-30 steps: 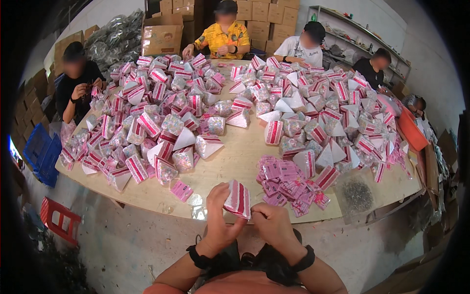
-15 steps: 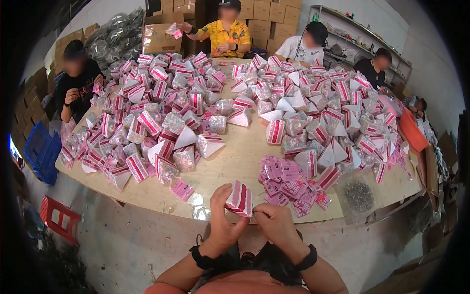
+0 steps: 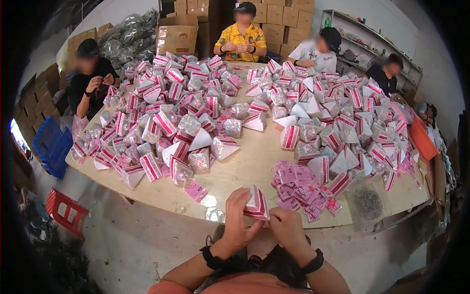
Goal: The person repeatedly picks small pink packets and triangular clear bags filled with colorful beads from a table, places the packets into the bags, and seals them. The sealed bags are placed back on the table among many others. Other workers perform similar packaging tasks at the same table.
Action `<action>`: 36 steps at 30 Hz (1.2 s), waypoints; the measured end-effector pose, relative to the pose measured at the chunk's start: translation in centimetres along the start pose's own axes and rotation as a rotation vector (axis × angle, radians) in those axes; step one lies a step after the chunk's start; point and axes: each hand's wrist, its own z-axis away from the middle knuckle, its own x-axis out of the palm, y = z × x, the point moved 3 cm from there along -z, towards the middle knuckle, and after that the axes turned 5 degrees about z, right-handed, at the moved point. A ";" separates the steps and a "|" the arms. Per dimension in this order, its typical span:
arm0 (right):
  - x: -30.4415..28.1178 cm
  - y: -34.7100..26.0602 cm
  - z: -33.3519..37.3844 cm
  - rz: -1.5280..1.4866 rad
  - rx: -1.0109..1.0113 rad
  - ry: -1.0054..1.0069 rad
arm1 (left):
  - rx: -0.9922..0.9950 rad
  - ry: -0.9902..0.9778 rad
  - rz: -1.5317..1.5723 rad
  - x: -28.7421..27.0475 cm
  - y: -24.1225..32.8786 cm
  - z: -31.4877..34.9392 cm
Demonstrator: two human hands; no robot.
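My left hand point(image 3: 237, 221) is wrapped round a cake-slice-shaped toy point(image 3: 256, 204) with pink, white and dark red layers, held just over the table's near edge. Its pointed end is turned toward my right hand point(image 3: 288, 229), whose fingers are pinched together right beside that end. What the right fingers grip is too small and hidden to make out. A pile of pink printed tags point(image 3: 304, 188) lies on the table just beyond my right hand. One loose pink tag point(image 3: 196, 191) lies to the left of my left hand.
Wrapped cake-slice toys cover much of the wooden table point(image 3: 240, 171) in a left heap point(image 3: 166, 122) and a right heap point(image 3: 338, 117). Small metal-looking pieces point(image 3: 368, 202) lie at the right. Several co-workers sit around. A red stool point(image 3: 67, 212) and blue crate point(image 3: 50, 147) stand left.
The slice has turned in my left hand, its pointed end swinging toward my right hand. The whole view has shifted slightly. Across the table, the co-worker in yellow has brought a raised hand down.
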 end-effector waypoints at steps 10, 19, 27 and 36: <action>-1.5 -1.7 -0.8 0.068 -0.147 -0.087 | -0.426 -0.137 0.460 -0.4 -1.3 -0.7; -1.9 -2.0 -1.2 0.229 -0.192 -0.125 | -0.335 -0.249 0.148 -1.0 -1.4 -0.6; -1.5 -2.0 -1.0 0.369 -0.281 -0.073 | -0.193 -0.248 -0.058 -1.0 -1.0 -0.8; -1.1 -2.2 -0.4 0.582 -0.415 -0.136 | -0.266 -0.330 -0.094 -1.1 -0.7 -1.0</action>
